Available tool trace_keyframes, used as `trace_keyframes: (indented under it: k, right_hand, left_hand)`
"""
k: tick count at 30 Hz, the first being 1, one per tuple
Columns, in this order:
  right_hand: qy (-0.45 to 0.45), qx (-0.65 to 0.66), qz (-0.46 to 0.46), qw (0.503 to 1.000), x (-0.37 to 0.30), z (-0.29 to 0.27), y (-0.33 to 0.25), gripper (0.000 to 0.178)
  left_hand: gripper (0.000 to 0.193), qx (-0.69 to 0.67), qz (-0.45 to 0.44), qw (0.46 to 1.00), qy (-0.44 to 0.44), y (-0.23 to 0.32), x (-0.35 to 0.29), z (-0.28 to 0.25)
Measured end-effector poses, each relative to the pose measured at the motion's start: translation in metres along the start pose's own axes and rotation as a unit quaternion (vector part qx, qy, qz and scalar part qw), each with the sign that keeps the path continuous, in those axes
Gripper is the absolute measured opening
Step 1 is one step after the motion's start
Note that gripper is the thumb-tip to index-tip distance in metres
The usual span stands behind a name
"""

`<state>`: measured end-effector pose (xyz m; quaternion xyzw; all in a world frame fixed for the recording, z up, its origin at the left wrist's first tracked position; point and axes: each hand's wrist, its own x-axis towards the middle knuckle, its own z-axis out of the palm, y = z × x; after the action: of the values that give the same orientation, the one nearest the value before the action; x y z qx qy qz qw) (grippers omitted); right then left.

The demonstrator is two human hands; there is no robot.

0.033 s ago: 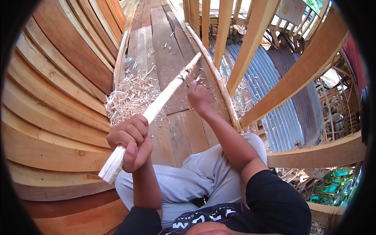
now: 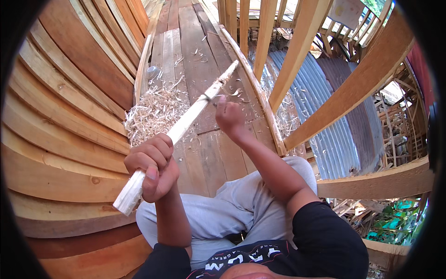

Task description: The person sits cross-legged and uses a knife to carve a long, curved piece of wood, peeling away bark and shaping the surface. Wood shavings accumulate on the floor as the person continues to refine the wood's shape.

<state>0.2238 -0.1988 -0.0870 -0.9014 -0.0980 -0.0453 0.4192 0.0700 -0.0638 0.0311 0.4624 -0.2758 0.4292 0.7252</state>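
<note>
A long pale whittled stick [image 2: 190, 117] slants up and away from me, its bark-flecked far end tapering. Wrapped round its near part is my left hand [image 2: 152, 166], closed, with the squared butt sticking out below the fist. My right hand [image 2: 229, 117] is closed beside the stick's far half, thumb up. From that fist a small knife [image 2: 210, 98] pokes out, its short dark blade lying at the stick's upper right edge. The knife's handle is hidden inside my fingers.
A heap of wood shavings [image 2: 155, 111] lies on the plank floor [image 2: 223, 158], against the board wall [image 2: 65, 116] at left. A clear cup-like object [image 2: 153, 72] stands behind it. Wooden railing posts [image 2: 297, 56] line the right, with corrugated metal sheets [image 2: 320, 111] beyond and below.
My right hand has drawn slightly nearer and to the left, and the knife blade now shows at the stick. My left hand and the stick's butt have shifted a little down and left.
</note>
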Motion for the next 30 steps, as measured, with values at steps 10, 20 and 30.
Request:
trace_keyframes:
  k: [10,20,30]
  right_hand:
    - [0.041,-0.019,-0.06,0.997,-0.004,0.003,-0.008,0.055]
    - [0.073,-0.027,-0.073,0.994,0.0,-0.01,-0.013,0.056]
    - [0.142,-0.021,0.011,0.99,0.011,-0.011,-0.003,0.057]
  left_hand:
    - [0.026,-0.017,-0.012,0.999,0.026,-0.002,-0.001,-0.014]
    - [0.026,-0.012,-0.02,0.997,0.067,-0.011,-0.005,-0.015]
    - [0.027,0.001,-0.029,0.999,0.036,-0.01,-0.009,-0.003]
